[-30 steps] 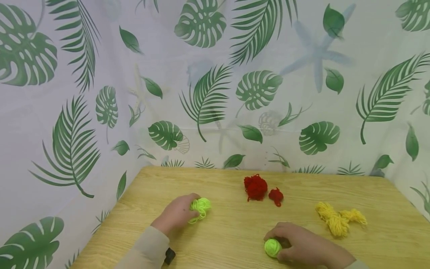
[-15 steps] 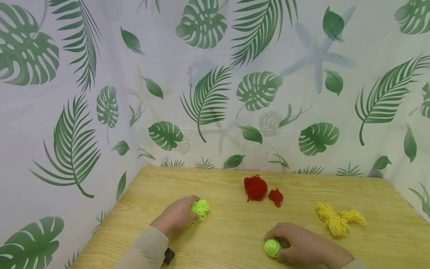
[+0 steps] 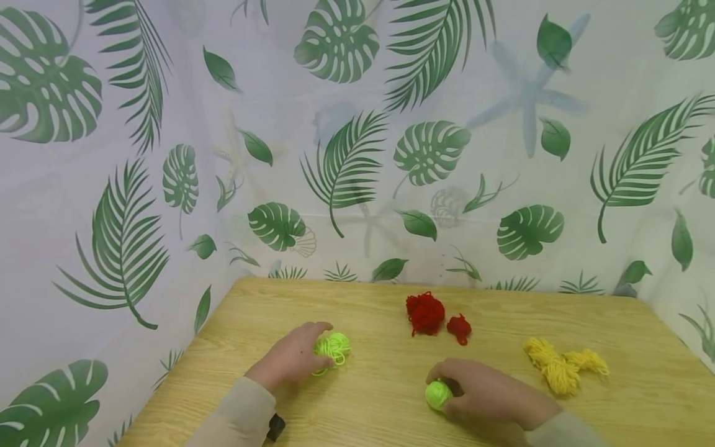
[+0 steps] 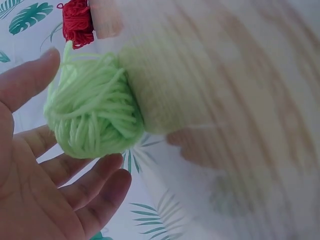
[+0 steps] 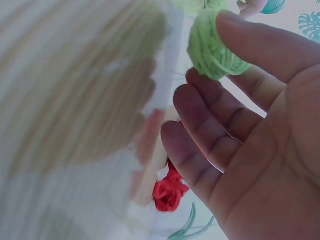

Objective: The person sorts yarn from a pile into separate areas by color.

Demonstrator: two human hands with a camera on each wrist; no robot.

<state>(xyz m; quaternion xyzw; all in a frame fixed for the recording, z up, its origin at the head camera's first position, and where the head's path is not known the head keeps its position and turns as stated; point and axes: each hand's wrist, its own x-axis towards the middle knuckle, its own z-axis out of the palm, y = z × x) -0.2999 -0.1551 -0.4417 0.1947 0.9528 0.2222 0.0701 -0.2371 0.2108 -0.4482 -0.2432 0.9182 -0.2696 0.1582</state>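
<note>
In the head view, a loose bundle of neon-green yarn (image 3: 335, 347) lies on the table, left of the middle. My left hand (image 3: 293, 357) is around its left side; in the left wrist view the fingers are spread and relaxed beside the yarn bundle (image 4: 95, 110), thumb near its upper edge. My right hand (image 3: 494, 394) holds a small, tightly wound green yarn ball (image 3: 438, 395) between thumb and index finger. In the right wrist view the other fingers extend below the ball (image 5: 212, 47). Whether this ball touches the table I cannot tell.
Farther back on the wooden table (image 3: 346, 304) lie a large red yarn bundle (image 3: 426, 313) and a smaller red one (image 3: 460, 328). Yellow yarn (image 3: 561, 366) lies at right. A dark object (image 3: 275, 427) shows by the left sleeve. Leaf-patterned cloth (image 3: 363, 155) encloses the back and left.
My right hand has moved left and slightly farther from me, carrying the small green ball. The left hand's fingers have loosened slightly around the green bundle, which stays almost in place.
</note>
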